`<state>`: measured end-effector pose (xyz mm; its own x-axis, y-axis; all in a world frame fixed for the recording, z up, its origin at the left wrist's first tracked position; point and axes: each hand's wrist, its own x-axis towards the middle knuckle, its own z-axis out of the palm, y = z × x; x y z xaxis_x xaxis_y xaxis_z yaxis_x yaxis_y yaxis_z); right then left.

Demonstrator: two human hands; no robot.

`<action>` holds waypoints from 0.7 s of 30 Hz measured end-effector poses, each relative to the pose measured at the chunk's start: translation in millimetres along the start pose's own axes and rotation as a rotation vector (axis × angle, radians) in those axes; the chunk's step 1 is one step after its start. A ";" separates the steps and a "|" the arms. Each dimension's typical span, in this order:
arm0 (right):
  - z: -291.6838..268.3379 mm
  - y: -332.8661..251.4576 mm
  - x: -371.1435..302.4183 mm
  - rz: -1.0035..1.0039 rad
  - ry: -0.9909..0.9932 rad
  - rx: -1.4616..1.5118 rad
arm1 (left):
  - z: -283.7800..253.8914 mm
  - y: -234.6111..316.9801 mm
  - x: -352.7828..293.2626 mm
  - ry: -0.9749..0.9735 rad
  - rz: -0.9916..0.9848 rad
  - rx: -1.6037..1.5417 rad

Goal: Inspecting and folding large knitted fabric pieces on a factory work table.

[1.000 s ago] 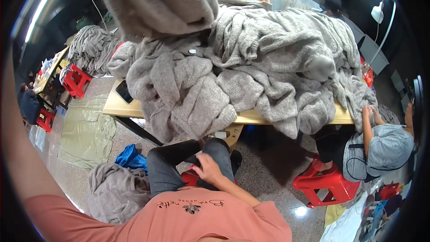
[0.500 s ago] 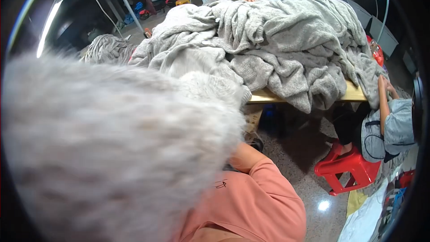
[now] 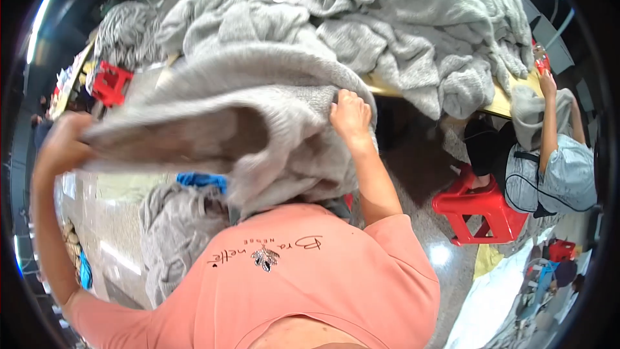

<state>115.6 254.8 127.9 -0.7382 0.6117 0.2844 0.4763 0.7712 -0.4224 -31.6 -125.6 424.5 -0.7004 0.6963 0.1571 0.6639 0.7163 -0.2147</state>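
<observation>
Taking the middle of the view as the dial's hub, the grey knit garment (image 3: 303, 106) hangs in front of the chest, from 9 round to 12 o'clock, its dark opening facing the wearer. The right hand (image 3: 352, 116), near 1 o'clock, has its fingers closed on bunched fabric; the left hand (image 3: 68, 145), at 9, is blurred, but its fingers seem closed on the far edge. Good handling here means pinching edges only, matching tension on both sides so the knit doesn't stretch, and holding the cloth clear of the floor pile (image 3: 171, 236) at 8 o'clock and the blue cloth (image 3: 201, 181) beside it. Farther off, at 12 to 2, the heap (image 3: 394, 32) overhangs the table (image 3: 498, 102); the garment's far folds could snag there, so some slack seems wise.
</observation>
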 end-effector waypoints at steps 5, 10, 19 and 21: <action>32.1 -61.0 -72.9 -0.451 -0.106 0.551 | 86.4 38.6 0.7 -0.643 -0.238 -0.782; 67.3 -76.0 -91.9 -0.386 -0.426 0.215 | 118.1 13.6 -8.7 -0.573 -0.257 -1.148; 89.8 -82.5 -67.4 -0.306 -0.565 0.162 | 142.4 -44.0 -61.2 -0.083 -0.347 -1.329; 69.8 -79.1 -66.3 -0.287 -0.479 0.364 | 144.6 -73.7 -88.5 0.363 -0.463 -1.354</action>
<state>93.5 141.0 82.4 -0.9824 0.1800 0.0509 0.0991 0.7316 -0.6745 -56.4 -246.7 287.0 -0.9466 0.2260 0.2302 0.2810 0.2271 0.9325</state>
